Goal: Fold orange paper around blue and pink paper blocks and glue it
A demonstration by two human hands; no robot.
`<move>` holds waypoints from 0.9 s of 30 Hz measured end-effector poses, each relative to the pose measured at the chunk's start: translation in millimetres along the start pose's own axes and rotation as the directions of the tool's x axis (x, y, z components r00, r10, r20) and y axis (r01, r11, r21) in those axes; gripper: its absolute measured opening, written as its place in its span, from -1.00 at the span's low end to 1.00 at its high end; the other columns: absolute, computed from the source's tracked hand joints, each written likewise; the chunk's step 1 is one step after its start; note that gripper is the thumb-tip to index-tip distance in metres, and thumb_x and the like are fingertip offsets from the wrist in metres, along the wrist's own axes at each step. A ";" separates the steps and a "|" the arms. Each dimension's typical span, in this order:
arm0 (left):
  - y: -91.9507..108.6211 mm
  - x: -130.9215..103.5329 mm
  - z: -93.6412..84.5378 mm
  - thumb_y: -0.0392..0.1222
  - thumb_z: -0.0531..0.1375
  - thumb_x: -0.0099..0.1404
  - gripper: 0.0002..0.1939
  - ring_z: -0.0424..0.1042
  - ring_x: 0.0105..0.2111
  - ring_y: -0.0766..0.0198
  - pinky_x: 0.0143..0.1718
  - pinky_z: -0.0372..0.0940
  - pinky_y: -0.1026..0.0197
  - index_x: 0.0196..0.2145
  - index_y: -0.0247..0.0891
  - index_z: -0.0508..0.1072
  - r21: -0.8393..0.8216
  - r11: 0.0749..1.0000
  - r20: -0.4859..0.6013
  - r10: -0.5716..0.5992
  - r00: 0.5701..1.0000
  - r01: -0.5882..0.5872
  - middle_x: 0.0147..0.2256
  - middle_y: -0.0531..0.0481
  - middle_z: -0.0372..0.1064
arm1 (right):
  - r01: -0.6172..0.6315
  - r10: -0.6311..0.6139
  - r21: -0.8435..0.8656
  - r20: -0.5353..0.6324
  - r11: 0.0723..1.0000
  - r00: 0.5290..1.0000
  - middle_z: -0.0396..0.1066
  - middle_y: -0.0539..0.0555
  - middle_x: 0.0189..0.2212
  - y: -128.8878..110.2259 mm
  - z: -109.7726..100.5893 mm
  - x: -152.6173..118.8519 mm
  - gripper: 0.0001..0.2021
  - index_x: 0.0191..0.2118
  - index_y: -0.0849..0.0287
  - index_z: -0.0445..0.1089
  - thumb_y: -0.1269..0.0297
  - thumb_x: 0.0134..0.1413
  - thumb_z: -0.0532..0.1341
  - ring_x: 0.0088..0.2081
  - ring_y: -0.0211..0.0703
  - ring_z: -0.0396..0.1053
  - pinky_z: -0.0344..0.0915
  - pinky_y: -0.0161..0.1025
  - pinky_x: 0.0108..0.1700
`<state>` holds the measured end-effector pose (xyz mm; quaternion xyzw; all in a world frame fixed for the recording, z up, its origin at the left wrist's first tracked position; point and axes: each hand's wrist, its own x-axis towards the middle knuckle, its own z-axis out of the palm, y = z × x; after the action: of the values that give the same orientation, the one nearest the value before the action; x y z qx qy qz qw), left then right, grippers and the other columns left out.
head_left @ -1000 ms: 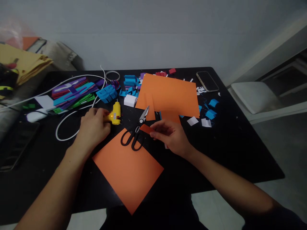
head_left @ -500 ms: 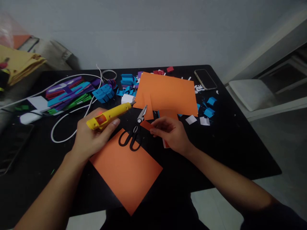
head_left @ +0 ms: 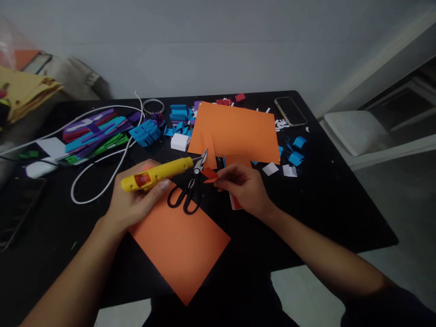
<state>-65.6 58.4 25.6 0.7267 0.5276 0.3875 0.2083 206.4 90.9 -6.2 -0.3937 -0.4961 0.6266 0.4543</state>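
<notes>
My left hand is closed around a yellow glue gun, its nozzle pointing right toward the scissors' blades. My right hand pinches a small folded orange paper piece just right of the scissors. Black-handled scissors lie between my hands, blades away from me, handles partly over an orange paper sheet. Under my right hand is a stack of paper strips with orange on top, mostly covered. Behind it lies a larger orange sheet with an orange strip on it.
Bundled coloured paper strips, a looping white cable and a tape ring occupy the left of the black table. Blue fringed paper sits beside them. A phone and white paper squares lie right.
The glue gun has tilted flatter, its nozzle moving right and down toward the paper piece. That piece has turned in my right fingers and now shows its fold opened.
</notes>
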 end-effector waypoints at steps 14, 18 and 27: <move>10.9 2.3 4.9 -0.14 0.23 0.41 -0.78 0.49 -0.43 0.19 -0.43 0.31 0.12 -0.43 -0.13 0.46 0.086 0.987 0.131 0.123 0.984 -0.135 -0.41 0.01 0.49 | -0.011 0.011 0.004 -0.008 1.000 1.000 0.57 -0.04 -0.41 0.8 -1.4 1.6 -0.71 -0.32 0.11 0.53 0.14 -0.08 0.57 -0.37 -0.21 0.54 0.56 -0.19 -0.27; 9.4 2.0 4.9 -0.14 0.22 0.42 -0.81 0.50 -0.42 0.18 -0.43 0.31 0.12 -0.40 -0.13 0.48 0.086 0.990 0.142 0.103 0.985 -0.116 -0.38 -0.02 0.51 | -0.017 0.017 -0.015 -0.017 1.000 1.000 0.57 -0.03 -0.41 -0.3 -0.8 0.6 -0.71 -0.31 0.11 0.54 0.13 -0.10 0.58 -0.37 -0.21 0.54 0.57 -0.19 -0.26; 6.8 0.7 4.8 -0.04 0.22 0.41 -0.75 0.48 -0.44 0.19 -0.45 0.31 0.11 -0.41 -0.15 0.50 0.124 0.991 0.157 0.040 0.987 -0.060 -0.40 -0.04 0.51 | -0.025 0.025 0.003 -0.020 1.000 0.999 0.57 -0.03 -0.39 -0.3 -1.2 0.7 -0.72 -0.32 0.09 0.54 0.13 -0.10 0.57 -0.35 -0.18 0.55 0.56 -0.16 -0.26</move>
<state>-57.6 57.2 27.7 0.7794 0.5152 0.3006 0.1917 207.4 91.9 -6.1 -0.4055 -0.4859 0.6287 0.4519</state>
